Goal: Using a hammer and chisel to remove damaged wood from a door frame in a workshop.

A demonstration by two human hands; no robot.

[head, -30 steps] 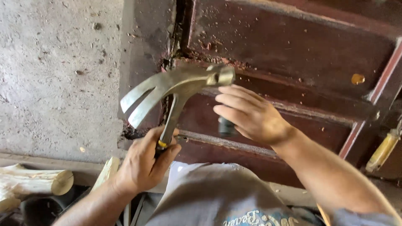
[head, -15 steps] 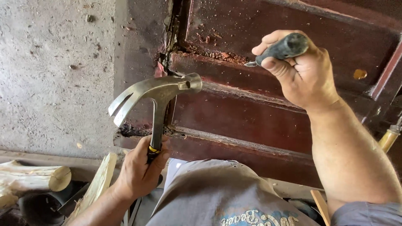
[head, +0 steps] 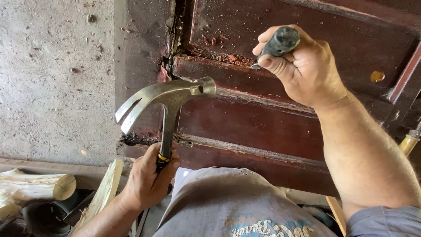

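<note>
**Steel hammer poised beside a splintered door joint**

Steel and dark red wood fill the view. The left hand (head: pixel 147 182) is wrapped firmly around the lower handle of a claw hammer (head: pixel 169 98), whose head is raised with its face toward the door (head: pixel 263 127) and its claws toward the concrete wall (head: pixel 52 79). The right hand (head: pixel 305 68) is closed tight on the dark grip of a chisel (head: pixel 278 44), held up against the upper panel; its blade is mostly hidden by the fingers, so I cannot tell where the tip rests.

Risk, as I judge it: the hammer is gripped low on the handle with the off hand, so a swing could glance off the small chisel end and land on the right knuckles. The chipped wood at the joint (head: pixel 210 50) could also split further if the chisel sits at a slant.

Room is tight. The wall stands just beside the hammer's claws, limiting backswing to that side. Below, cut logs (head: pixel 39 186) and a pale plank (head: pixel 103 193) crowd the floor near the left forearm, and the person's own body sits close under both arms.
</note>
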